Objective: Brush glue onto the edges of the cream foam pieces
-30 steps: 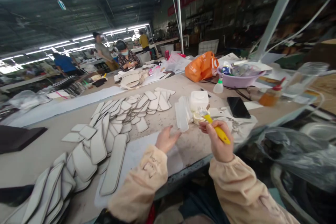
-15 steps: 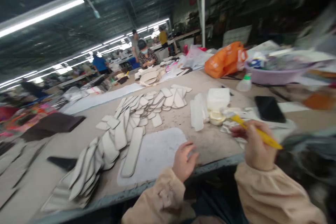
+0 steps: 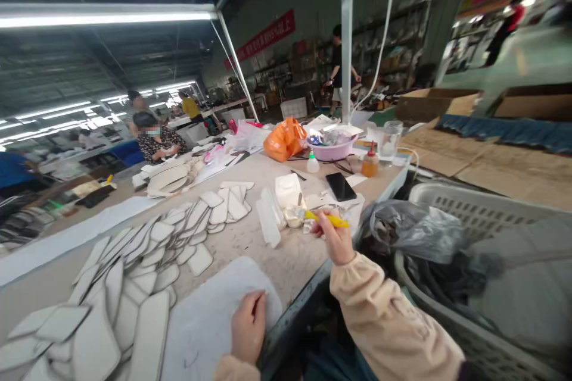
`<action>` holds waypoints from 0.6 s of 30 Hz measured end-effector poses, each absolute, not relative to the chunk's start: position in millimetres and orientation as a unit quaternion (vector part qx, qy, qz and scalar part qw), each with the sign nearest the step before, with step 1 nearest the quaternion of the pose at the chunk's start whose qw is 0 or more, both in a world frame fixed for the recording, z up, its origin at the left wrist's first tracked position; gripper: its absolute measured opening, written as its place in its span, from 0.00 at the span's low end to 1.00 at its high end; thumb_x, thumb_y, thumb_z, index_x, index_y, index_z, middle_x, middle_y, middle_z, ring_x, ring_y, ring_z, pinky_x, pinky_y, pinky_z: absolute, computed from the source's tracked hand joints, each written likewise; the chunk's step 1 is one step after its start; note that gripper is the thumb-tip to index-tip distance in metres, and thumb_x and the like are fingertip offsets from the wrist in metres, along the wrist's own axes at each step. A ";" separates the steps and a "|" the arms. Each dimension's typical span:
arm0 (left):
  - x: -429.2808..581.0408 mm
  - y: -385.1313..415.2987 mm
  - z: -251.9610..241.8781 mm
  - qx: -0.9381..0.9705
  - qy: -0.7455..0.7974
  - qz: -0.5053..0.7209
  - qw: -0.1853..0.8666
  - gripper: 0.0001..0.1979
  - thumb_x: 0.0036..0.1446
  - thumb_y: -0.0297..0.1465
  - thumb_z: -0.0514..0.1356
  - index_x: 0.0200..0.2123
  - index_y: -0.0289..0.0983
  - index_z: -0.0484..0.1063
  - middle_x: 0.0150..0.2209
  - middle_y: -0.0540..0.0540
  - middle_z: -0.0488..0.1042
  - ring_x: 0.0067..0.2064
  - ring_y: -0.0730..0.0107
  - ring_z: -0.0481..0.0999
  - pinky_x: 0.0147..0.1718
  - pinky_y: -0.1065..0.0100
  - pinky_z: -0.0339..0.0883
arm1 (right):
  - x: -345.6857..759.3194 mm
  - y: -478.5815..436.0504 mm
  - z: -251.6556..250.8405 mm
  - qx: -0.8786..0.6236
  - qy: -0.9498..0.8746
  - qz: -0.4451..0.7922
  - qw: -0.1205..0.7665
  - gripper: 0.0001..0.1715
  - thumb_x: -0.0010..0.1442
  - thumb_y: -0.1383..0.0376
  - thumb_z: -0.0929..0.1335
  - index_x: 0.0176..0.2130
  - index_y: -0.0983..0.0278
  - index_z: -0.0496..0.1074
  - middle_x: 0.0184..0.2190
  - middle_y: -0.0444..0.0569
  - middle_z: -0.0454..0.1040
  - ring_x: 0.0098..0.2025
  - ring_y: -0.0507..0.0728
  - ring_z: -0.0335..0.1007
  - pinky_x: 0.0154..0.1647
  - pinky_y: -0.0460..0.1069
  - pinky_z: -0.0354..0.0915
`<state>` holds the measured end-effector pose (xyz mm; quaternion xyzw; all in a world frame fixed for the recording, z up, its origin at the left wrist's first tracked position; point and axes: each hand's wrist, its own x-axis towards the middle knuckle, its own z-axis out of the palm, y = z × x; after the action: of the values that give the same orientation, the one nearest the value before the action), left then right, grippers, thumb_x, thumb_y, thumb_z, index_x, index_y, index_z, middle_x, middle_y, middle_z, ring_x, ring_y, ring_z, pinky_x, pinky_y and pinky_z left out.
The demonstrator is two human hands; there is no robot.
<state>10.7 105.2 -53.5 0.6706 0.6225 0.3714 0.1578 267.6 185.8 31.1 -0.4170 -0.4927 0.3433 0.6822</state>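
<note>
My right hand [image 3: 334, 237] is closed around a yellow-handled brush [image 3: 328, 220], whose tip is at a small round tub [image 3: 294, 216] beside a white block-like container [image 3: 288, 190]. My left hand [image 3: 248, 324] rests at the near edge of a white sheet [image 3: 210, 315], its fingers curled together; what they hold, if anything, is hidden. Left of the sheet lies a spread pile of pale, rounded flat pieces [image 3: 149, 268]. Translucent white strips [image 3: 269, 220] lie left of the tub.
Behind the tub are a black phone [image 3: 341, 187], an orange bag [image 3: 285, 139], a purple basin [image 3: 333, 150] and an amber bottle [image 3: 370, 162]. A plastic basket [image 3: 447, 309] with grey bags stands at the right. Other people are farther back.
The view has swung to the right, bringing the basket and shelves into sight. The brush tip has come down to the tub. My left hand's fingers have curled in.
</note>
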 end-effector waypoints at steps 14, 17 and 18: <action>17.2 106.9 -56.4 0.705 0.596 0.347 0.164 0.13 0.61 0.36 0.53 0.34 0.38 0.75 0.34 0.43 0.76 0.37 0.63 0.76 0.37 0.64 0.71 | 266.6 254.9 28.7 -0.568 -0.661 0.243 0.427 0.17 0.65 0.54 0.59 0.39 0.61 0.69 0.21 0.43 0.74 0.24 0.52 0.70 0.31 0.46 0.63; 17.1 107.5 -56.2 0.710 0.591 0.342 0.171 0.14 0.61 0.37 0.52 0.34 0.38 0.76 0.34 0.43 0.77 0.37 0.62 0.77 0.37 0.64 0.71 | 260.4 261.5 28.0 -0.590 -0.676 0.231 0.376 0.15 0.65 0.57 0.59 0.41 0.61 0.70 0.22 0.43 0.75 0.27 0.52 0.72 0.33 0.45 0.62; 16.4 107.6 -56.6 0.712 0.589 0.341 0.172 0.14 0.60 0.38 0.52 0.34 0.39 0.76 0.34 0.43 0.77 0.37 0.62 0.77 0.38 0.63 0.72 | 258.0 263.0 28.5 -0.599 -0.678 0.226 0.360 0.14 0.65 0.58 0.59 0.42 0.61 0.70 0.23 0.43 0.75 0.28 0.53 0.72 0.35 0.45 0.62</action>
<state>16.4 107.6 -56.6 0.7118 0.5893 0.3412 0.1723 258.0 263.0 28.5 -0.5994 -0.6782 0.2263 0.3599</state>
